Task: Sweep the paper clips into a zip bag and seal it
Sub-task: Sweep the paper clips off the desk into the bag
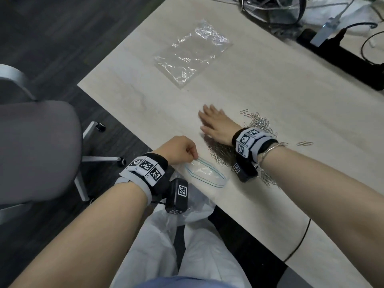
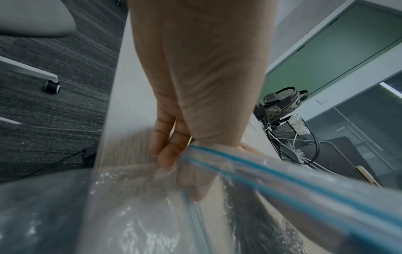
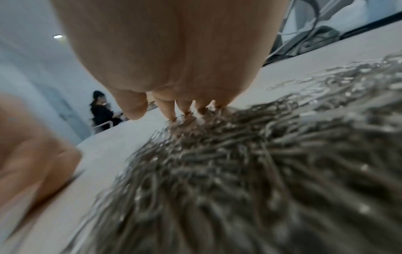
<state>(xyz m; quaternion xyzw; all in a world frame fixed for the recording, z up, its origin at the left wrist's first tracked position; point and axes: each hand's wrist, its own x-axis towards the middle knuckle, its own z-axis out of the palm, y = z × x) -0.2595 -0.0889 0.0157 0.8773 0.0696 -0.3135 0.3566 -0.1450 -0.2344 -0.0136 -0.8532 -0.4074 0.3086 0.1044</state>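
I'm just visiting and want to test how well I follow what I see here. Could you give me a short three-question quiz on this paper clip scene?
1. True or false: the left hand pinches the rim of the zip bag at the table edge.
2. The right hand is: A) curled round clips, B) flat, fingers straight by the paper clips, C) off the table.
3. What lies flat farther up the table?

Key: 1 true. 2 B. 3 a second clear plastic bag.
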